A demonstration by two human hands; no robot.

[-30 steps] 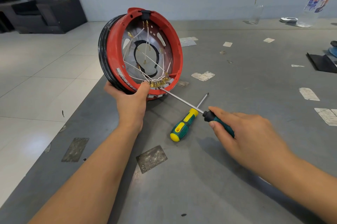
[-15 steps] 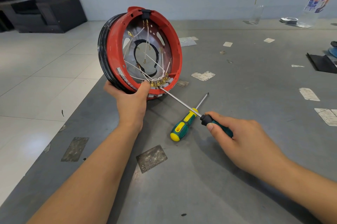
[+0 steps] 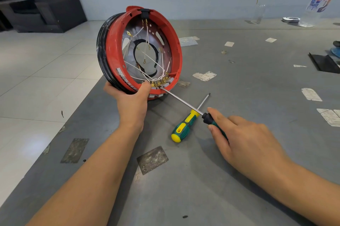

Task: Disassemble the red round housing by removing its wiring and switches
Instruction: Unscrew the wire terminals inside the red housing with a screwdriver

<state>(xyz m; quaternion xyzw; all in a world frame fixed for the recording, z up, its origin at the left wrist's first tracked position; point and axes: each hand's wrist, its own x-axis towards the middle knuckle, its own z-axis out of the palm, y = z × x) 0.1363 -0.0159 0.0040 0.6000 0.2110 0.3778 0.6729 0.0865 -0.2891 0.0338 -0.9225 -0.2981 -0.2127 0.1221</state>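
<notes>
Housing (image 3: 112,56) stands on edge, far left on surface (image 3: 239,82). Left hand (image 3: 131,99) grips its lower rim. Right hand (image 3: 246,139) holds screwdriver (image 3: 184,102), tip at terminals (image 3: 160,81). 2nd driver (image 3: 185,124) lies beside.

Right hand (image 3: 246,139), gripping the screwdriver (image 3: 182,101), has crept slightly toward the worktop's left edge. The handle's black collar now lies closer to the spare screwdriver (image 3: 184,127). It dipped toward the worktop half a second ago and has since risen again, index finger lifted with it. The tip has edged a little further in among the terminals (image 3: 160,83). The top of the housing (image 3: 114,50) has leaned a touch toward the left edge.
</notes>
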